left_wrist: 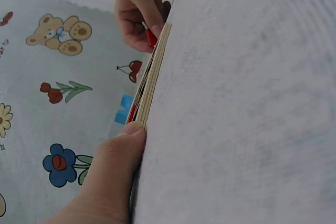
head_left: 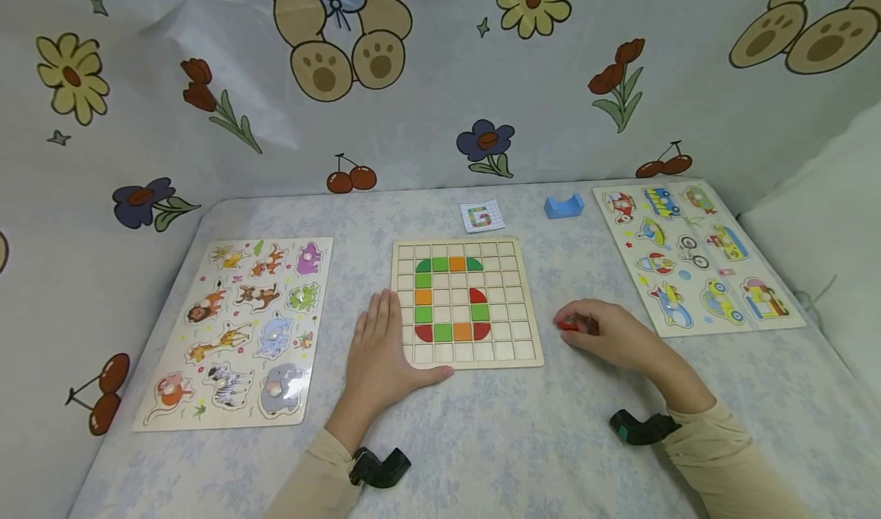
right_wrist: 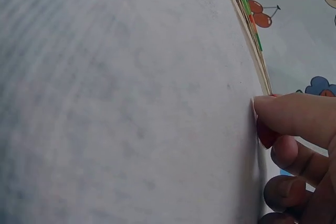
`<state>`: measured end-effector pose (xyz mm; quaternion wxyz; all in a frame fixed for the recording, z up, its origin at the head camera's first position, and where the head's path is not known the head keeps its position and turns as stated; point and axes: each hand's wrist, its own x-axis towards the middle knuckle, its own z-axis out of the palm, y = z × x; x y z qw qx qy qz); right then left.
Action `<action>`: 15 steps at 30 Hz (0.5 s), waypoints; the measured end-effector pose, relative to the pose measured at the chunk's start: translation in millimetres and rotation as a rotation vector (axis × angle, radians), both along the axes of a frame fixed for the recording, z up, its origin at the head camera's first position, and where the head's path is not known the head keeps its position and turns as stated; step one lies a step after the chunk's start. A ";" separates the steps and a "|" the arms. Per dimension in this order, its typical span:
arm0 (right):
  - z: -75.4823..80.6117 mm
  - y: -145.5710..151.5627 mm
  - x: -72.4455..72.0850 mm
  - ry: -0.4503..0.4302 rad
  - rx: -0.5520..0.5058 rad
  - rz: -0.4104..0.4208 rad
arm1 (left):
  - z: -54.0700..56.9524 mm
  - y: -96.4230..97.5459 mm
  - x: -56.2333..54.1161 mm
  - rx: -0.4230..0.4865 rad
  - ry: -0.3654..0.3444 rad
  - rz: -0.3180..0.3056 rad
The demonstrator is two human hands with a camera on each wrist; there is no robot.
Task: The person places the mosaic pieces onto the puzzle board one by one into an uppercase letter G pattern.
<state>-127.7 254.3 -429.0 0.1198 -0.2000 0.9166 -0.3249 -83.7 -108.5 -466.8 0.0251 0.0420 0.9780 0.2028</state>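
A wooden grid board (head_left: 511,354) lies mid-table, with green, orange and red pieces set in its cells in a G-like outline. Its corner pieces are rounded. My left hand (head_left: 378,358) rests at the board's left side, fingers straight along the edge. The left thumb (left_wrist: 118,156) lies against the near edge. Right of the board, my right hand (head_left: 612,335) pinches a small red piece (head_left: 567,325) between thumb and fingers, low over the table. In the right wrist view the red piece (right_wrist: 266,136) shows a curved side, partly hidden by the thumb.
Behind the board lie a small card (head_left: 482,216) with a coloured G pattern and a blue notched block (head_left: 564,210). An animal puzzle board (head_left: 234,274) is at left, a vehicle puzzle board (head_left: 688,322) at right. A patterned curtain (head_left: 427,137) rises at the back.
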 end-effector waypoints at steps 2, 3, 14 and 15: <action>-0.4 0.5 0.6 -0.007 -0.003 0.004 | 0.0 0.0 0.1 0.002 0.001 -0.001; -0.5 0.8 1.1 -0.009 -0.001 0.006 | 0.0 -0.1 0.1 0.003 0.002 -0.001; -1.5 1.8 5.3 -0.015 -0.016 -0.012 | -0.2 -0.3 0.8 -0.005 0.003 -0.001; -1.7 1.7 5.4 -0.005 -0.019 -0.011 | -0.3 -0.2 0.9 -0.004 0.003 -0.002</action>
